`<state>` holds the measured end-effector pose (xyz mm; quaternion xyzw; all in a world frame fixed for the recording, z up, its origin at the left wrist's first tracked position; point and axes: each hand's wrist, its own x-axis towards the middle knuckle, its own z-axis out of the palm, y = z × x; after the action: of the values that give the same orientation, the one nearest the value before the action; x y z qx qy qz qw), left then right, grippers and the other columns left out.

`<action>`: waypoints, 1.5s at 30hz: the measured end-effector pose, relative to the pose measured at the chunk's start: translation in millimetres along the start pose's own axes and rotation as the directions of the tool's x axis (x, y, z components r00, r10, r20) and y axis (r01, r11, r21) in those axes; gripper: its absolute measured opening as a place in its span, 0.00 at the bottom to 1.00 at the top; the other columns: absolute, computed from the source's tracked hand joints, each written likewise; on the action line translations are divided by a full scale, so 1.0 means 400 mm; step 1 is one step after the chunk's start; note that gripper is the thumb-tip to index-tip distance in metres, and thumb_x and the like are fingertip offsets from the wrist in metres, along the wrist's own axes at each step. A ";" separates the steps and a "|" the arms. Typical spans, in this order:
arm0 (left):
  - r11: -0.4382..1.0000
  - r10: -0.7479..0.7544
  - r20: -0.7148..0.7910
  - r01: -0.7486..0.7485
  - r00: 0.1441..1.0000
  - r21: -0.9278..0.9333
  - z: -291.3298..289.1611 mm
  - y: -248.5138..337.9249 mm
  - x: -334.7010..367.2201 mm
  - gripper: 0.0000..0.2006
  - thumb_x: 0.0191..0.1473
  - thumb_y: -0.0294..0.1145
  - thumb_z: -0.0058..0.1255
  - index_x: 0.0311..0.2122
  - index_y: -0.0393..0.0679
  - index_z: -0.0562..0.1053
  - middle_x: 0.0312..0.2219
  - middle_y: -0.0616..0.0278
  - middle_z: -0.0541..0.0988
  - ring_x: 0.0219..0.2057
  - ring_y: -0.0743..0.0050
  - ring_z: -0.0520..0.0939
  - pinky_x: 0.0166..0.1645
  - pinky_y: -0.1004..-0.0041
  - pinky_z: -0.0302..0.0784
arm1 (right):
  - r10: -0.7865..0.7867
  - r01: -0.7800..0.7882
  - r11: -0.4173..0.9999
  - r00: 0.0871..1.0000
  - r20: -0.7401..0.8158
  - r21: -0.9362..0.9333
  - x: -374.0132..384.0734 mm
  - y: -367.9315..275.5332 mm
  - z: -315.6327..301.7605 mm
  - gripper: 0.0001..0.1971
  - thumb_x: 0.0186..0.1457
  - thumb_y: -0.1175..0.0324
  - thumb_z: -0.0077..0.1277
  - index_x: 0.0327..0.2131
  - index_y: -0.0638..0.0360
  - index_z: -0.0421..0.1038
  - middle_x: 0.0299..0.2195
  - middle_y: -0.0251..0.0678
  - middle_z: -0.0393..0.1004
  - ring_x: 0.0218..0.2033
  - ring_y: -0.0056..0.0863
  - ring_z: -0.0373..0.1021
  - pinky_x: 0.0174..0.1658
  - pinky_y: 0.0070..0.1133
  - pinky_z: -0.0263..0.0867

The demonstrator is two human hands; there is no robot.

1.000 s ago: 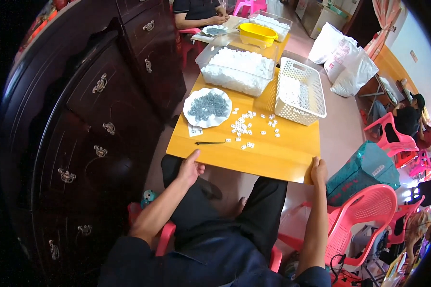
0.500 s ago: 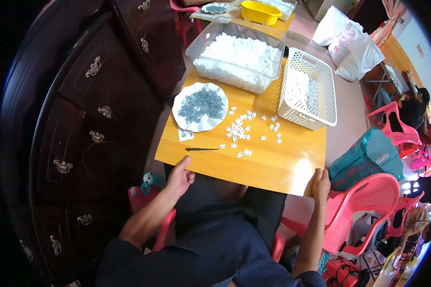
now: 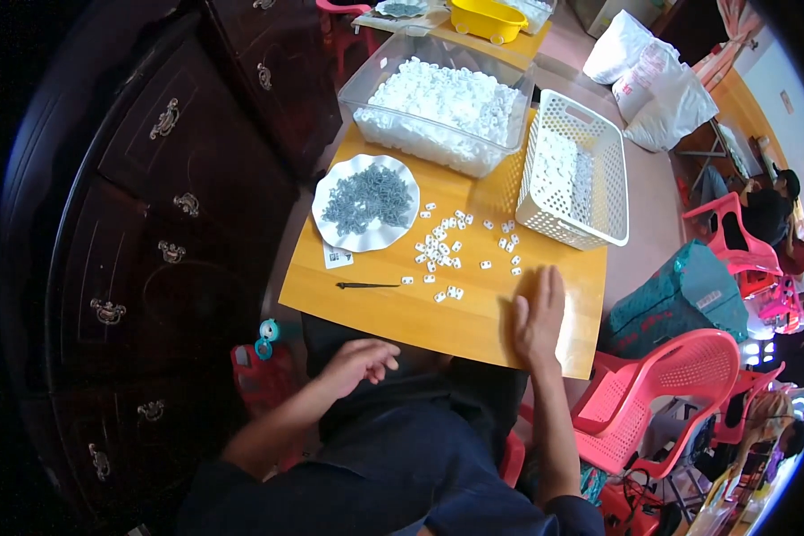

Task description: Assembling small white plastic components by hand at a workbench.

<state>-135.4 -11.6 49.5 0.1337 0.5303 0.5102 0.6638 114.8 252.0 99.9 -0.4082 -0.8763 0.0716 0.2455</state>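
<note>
Bench (image 3: 438, 323), wooden, bearing:
- Clear tub (image 3: 366, 85), far side; heaped with white bits (image 3: 447, 98).
- White basket (image 3: 554, 213), perforated, far right; white pieces (image 3: 558, 170) on its floor.
- Wavy-rimmed plate (image 3: 362, 242), left, partly over a card (image 3: 338, 258); piled with grey bits (image 3: 366, 201).
- Tiles (image 3: 439, 235), small, white, dark-marked; loose mid-bench between plate and basket, some touching.
- Black stick (image 3: 367, 286), lying near the front edge, below the plate.

Yellow tub (image 3: 487, 20), beyond the clear tub; contents not discernible.

Right hand (image 3: 540, 320): empty, fingers straight, thumb apart, at the bench's front right; contact uncertain. Left hand (image 3: 363, 363): loosely curled, nothing visible in it, before the front edge, nearest the stick.
</note>
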 end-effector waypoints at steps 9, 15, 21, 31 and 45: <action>0.679 0.102 0.353 -0.325 0.930 0.658 0.172 -0.074 0.056 0.16 0.61 0.39 0.55 0.46 0.38 0.80 0.39 0.55 0.85 0.41 0.66 0.85 0.48 0.67 0.79 | -0.111 0.105 0.991 0.991 0.072 0.078 0.009 -0.134 0.093 0.38 0.63 0.55 0.51 0.67 0.71 0.50 0.68 0.60 0.50 0.69 0.58 0.49 0.69 0.47 0.48; 0.488 0.254 0.409 -0.481 0.877 0.728 0.181 -0.059 0.046 0.13 0.57 0.41 0.55 0.39 0.42 0.81 0.35 0.49 0.83 0.39 0.48 0.84 0.46 0.57 0.79 | -0.205 0.202 0.965 0.979 0.001 0.167 0.093 -0.217 0.056 0.37 0.61 0.62 0.53 0.68 0.68 0.50 0.68 0.63 0.47 0.68 0.61 0.49 0.69 0.44 0.49; 0.202 0.217 0.313 -0.356 0.925 0.912 0.176 -0.028 0.017 0.14 0.58 0.42 0.53 0.39 0.41 0.79 0.37 0.49 0.82 0.41 0.47 0.83 0.46 0.53 0.79 | -0.344 0.392 0.904 0.904 -0.254 0.168 0.454 -0.285 -0.053 0.31 0.63 0.65 0.52 0.66 0.63 0.56 0.65 0.59 0.57 0.65 0.59 0.55 0.67 0.39 0.53; 0.155 0.162 0.355 -0.379 0.921 0.912 0.159 -0.063 0.034 0.15 0.58 0.44 0.52 0.40 0.43 0.78 0.36 0.49 0.81 0.38 0.46 0.83 0.42 0.52 0.79 | -0.057 0.102 0.987 0.947 0.317 -0.126 0.873 -0.205 0.144 0.33 0.60 0.44 0.52 0.60 0.60 0.67 0.58 0.57 0.69 0.57 0.55 0.68 0.60 0.37 0.63; 0.116 0.185 0.385 -0.409 0.904 0.905 0.153 -0.055 0.047 0.15 0.58 0.43 0.53 0.37 0.40 0.77 0.33 0.48 0.81 0.37 0.47 0.84 0.42 0.52 0.80 | -0.127 0.219 0.969 0.841 0.526 -0.117 0.870 -0.138 0.183 0.28 0.54 0.41 0.53 0.46 0.54 0.79 0.43 0.52 0.80 0.46 0.51 0.76 0.52 0.36 0.71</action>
<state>-73.6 16.2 47.6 0.6712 0.6313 0.1637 0.3523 -148.6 482.5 183.6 -0.3129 -0.9460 0.0796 -0.0286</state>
